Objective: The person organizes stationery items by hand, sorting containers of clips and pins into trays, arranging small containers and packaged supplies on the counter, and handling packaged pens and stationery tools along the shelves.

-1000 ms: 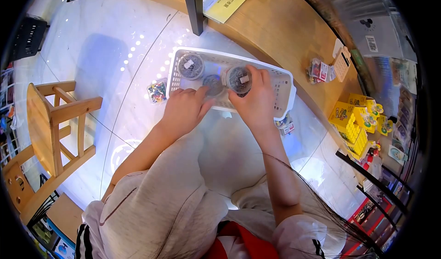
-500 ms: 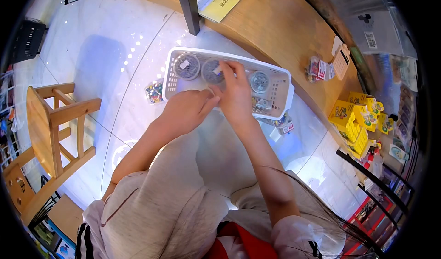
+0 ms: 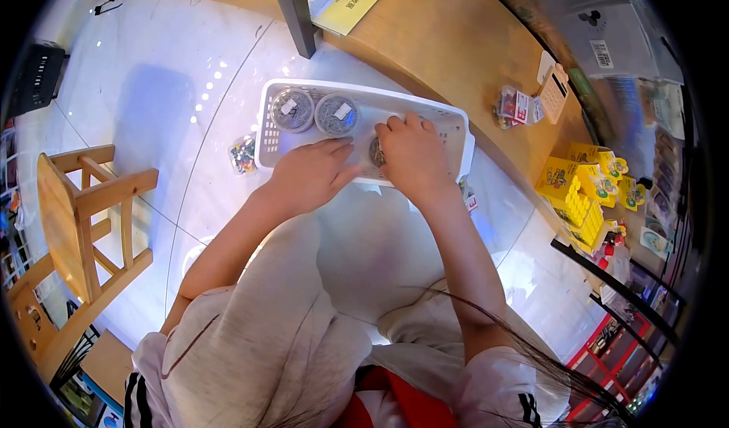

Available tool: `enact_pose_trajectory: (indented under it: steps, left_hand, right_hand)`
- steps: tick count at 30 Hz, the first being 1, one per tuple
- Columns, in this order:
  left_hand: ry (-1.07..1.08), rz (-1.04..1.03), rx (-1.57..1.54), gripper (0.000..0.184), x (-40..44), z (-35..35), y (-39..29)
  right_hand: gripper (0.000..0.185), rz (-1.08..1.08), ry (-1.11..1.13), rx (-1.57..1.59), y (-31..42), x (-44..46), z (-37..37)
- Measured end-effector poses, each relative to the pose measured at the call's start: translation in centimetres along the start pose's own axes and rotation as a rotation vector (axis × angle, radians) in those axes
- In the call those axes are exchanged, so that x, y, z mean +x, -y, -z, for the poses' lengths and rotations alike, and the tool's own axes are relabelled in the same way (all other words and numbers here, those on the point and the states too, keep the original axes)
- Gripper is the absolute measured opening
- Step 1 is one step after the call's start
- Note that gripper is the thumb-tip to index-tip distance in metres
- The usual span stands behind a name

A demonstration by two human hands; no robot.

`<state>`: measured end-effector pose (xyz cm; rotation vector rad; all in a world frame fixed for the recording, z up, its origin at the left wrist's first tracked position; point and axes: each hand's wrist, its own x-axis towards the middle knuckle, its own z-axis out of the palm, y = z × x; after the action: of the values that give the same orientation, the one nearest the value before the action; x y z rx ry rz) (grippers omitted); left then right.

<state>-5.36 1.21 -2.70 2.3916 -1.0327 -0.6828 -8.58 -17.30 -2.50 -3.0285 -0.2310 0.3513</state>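
A white plastic basket [image 3: 267,149] with slotted ends sits before my knees. In its left half stand two round clear tubs, the left tub [image 3: 291,110] and the second tub [image 3: 336,114], both filled with small grey metal pieces and each with a white label on top. My right hand [image 3: 414,155] reaches into the basket with its fingers curled over a third round tub [image 3: 377,153], mostly hidden by the hand. My left hand [image 3: 313,173] lies over the near rim, fingers stretched out and holding nothing.
A packet of colourful small pieces [image 3: 243,155] lies on the tiled floor left of the basket. Behind is a wooden counter [image 3: 425,29] with a yellow booklet [image 3: 345,1], a calculator [image 3: 553,96] and yellow boxes [image 3: 577,193]. A wooden chair [image 3: 72,227] stands at left.
My right hand has left the second tub and moved right, onto the third tub. My left hand has opened out from its pinch. The second tub now sits close beside the left one.
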Motion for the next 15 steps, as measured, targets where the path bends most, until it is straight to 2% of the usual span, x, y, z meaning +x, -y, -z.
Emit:
enact_pose_trajectory:
  steps: [4,6,8,9,11,14,15]
  left_hand:
    - [0.039,-0.038,-0.119,0.028,-0.8,2.0,-0.2]
    - [-0.092,-0.042,-0.205,0.02,-1.5,3.7,0.4]
    - [-0.341,-0.082,-0.039,0.028,-1.2,4.9,1.7]
    - [-0.463,-0.102,0.048,0.033,-0.9,5.3,2.1]
    - [-0.462,-0.054,0.175,0.044,-0.5,5.1,2.6]
    - [-0.42,0.015,0.309,0.055,-0.3,4.5,2.3]
    - [-0.397,0.035,0.345,0.058,-0.2,4.4,2.0]
  right_hand:
    - [0.041,0.041,0.154,0.082,-0.4,0.8,1.6]
    - [0.041,0.069,0.18,0.135,-1.1,0.7,1.7]
    - [0.042,0.104,0.194,0.217,-1.7,0.8,1.2]
    - [0.04,0.029,0.151,0.307,-1.6,1.0,1.0]
    - [0.039,-0.121,0.065,0.484,-1.0,1.6,0.5]
    - [0.056,-0.344,0.079,0.779,1.9,2.4,-0.2]
    - [0.06,-0.388,0.019,0.735,3.1,2.8,-0.7]
